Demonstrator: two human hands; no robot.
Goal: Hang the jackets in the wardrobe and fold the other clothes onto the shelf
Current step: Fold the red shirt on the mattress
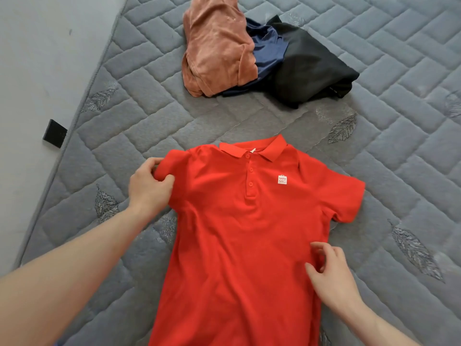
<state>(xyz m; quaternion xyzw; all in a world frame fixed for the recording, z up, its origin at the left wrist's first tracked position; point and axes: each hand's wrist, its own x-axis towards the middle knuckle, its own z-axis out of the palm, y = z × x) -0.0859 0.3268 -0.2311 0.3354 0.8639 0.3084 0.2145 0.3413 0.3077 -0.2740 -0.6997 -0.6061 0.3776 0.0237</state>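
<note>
The right hand (pixel 331 275) was nearest, at the right side edge of the bright red short-sleeved polo shirt (pixel 239 233). Its fingers were curled and seemed to pinch the cloth there, though the hold was hard to see well. The shirt lay flat and face up on the grey quilted mattress (pixel 399 171), collar pointing away, its bottom hem out of view.

A bit farther, the left hand (pixel 149 186) gripped the shirt's left sleeve, with the fingers and thumb bunching the red cloth.

To fold it well, I think both hands should smooth the shirt first, then bring each sleeve and side in toward the middle so the edges line up straight.

The mattress had lots of bare room to the right of the shirt. On the left its edge ran close by, near a pale wall (pixel 37 71) with a small black square (pixel 55 133) on it, so the cloth could slip off there.

Farthest away, well apart from the shirt, lay a pile: a crumpled peach velvety garment (pixel 217 51), a dark blue garment (pixel 268 46) and a black garment (pixel 311 68), touching each other and not yet folded.
</note>
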